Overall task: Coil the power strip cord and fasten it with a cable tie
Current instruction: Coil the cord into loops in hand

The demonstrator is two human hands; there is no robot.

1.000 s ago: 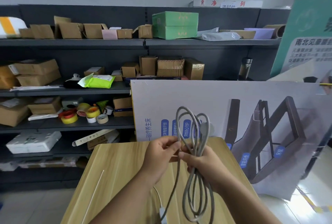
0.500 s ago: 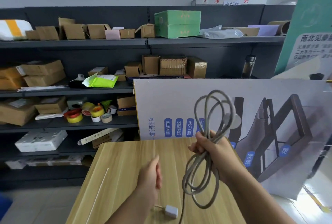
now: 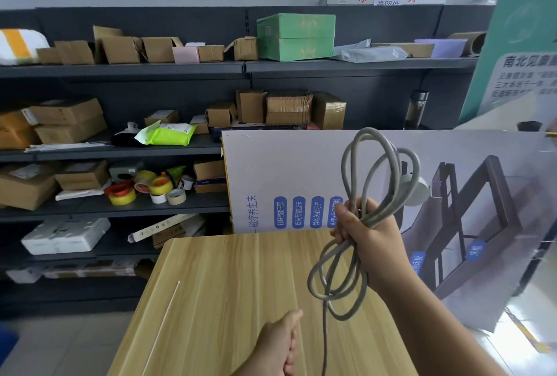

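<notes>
The cord [image 3: 351, 250] is showing a matt grey plastic jacket, smooth along its loops. The table [image 3: 226, 300] is wearing a smooth, pale wood-grain finish. The cable tie [image 3: 164, 324] is looking like thin white plastic. The printed board [image 3: 301, 164] is catching light glossily, and the cardboard boxes [image 3: 69, 122] are looking matt brown.

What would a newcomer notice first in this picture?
The gray cord stands out, gathered in loose loops and held up by the right hand above the wooden table. Next come the thin white cable tie lying on the table's left side, and the green box on the top shelf.
</notes>
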